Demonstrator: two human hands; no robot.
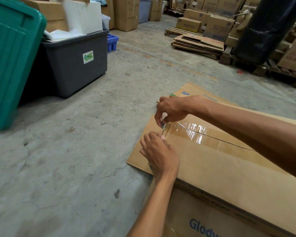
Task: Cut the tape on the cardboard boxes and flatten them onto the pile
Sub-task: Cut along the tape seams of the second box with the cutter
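Head view: a cardboard box (229,168) lies at 4 o'clock on the concrete floor (75,151), clear tape (195,132) running along its seam. Right hand (172,108) pinches a small cutter (163,125) at the tape's end. Left hand (159,154), fingers curled, pinches the tape end just beside it. Grey bin (75,65) stands at 10 o'clock; flattened pile (198,45) at 1 o'clock.

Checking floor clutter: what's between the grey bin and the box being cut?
Head view: only bare concrete floor lies between the grey bin and the cardboard box. Both hands work at the box's taped seam.
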